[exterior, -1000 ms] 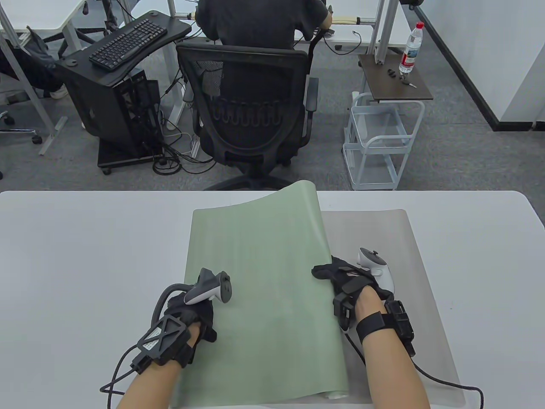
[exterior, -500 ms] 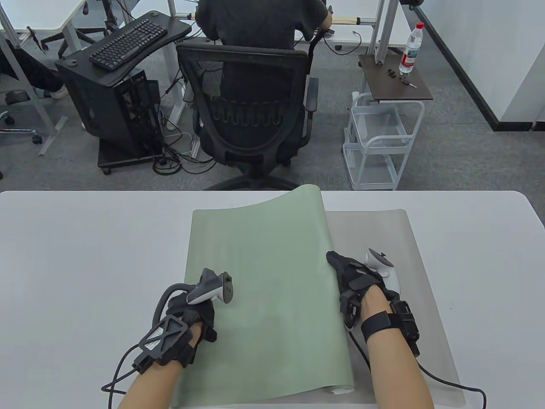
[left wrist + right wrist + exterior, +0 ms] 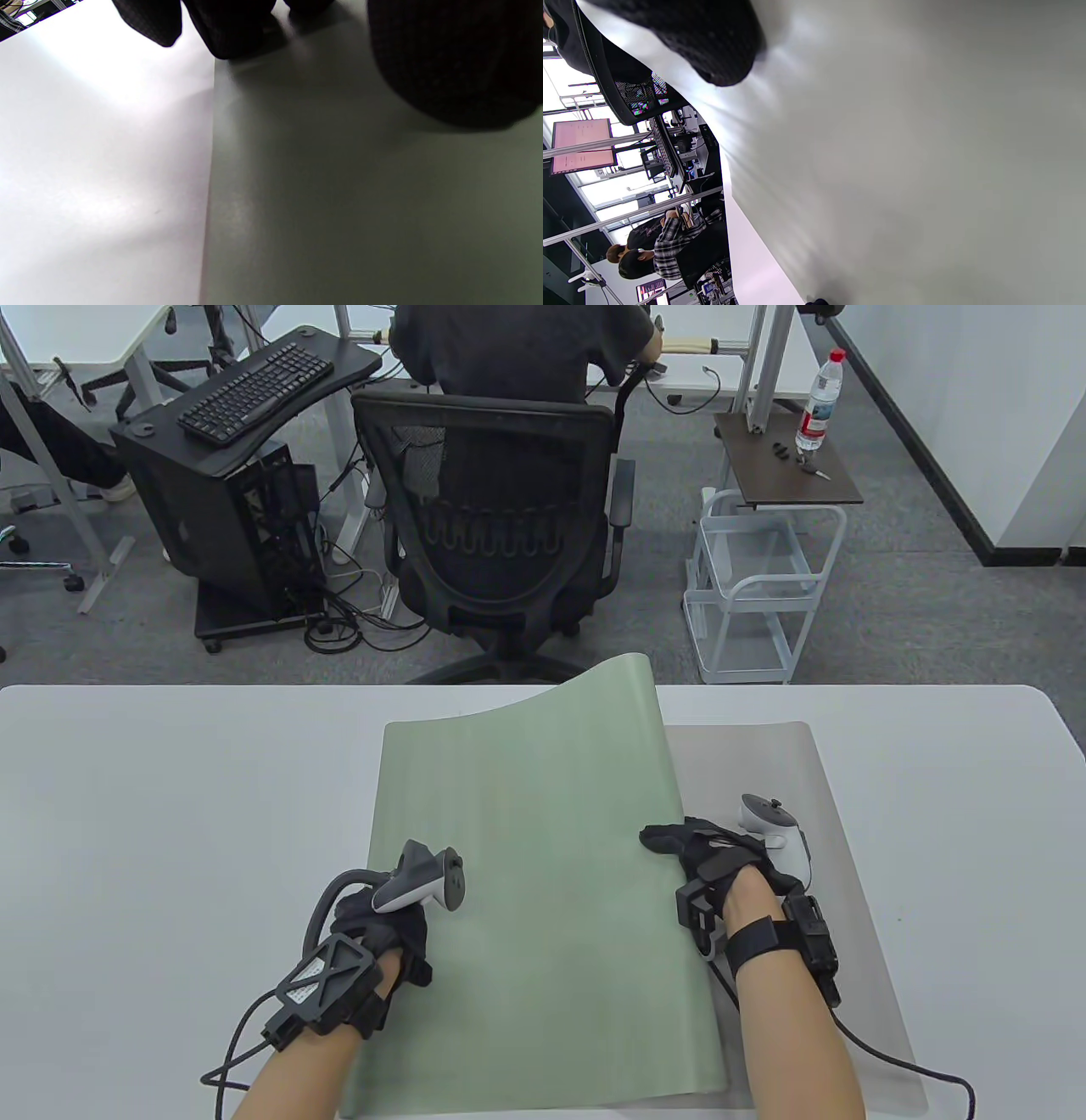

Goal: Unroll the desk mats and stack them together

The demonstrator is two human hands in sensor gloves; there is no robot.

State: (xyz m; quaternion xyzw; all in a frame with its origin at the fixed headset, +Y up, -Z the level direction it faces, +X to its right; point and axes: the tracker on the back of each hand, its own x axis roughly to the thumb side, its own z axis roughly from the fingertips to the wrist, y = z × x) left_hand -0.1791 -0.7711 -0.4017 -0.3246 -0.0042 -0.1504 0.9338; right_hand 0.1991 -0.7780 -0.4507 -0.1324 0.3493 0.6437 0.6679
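Observation:
A green desk mat (image 3: pixel 534 882) lies partly unrolled on top of a grey desk mat (image 3: pixel 797 780) on the white table (image 3: pixel 170 814). Its right edge still curls up, highest at the far corner. My left hand (image 3: pixel 386 920) presses the green mat's left edge flat; the left wrist view shows its fingertips (image 3: pixel 237 29) on the mat (image 3: pixel 360 203) at that edge. My right hand (image 3: pixel 708 853) rests on the curled right edge, fingers pointing left over the green mat. In the right wrist view a gloved finger (image 3: pixel 708 46) lies against the mat (image 3: pixel 903 148).
The grey mat reaches to the table's right part and near front edge. Beyond the table's far edge stand a black office chair (image 3: pixel 501 526) with a seated person, a white wire cart (image 3: pixel 755 585) and a desk with a keyboard (image 3: pixel 254 390).
My right hand has slid rightward with the green mat's curled edge, so more green mat lies flat and less grey mat shows. My left hand has stayed in place.

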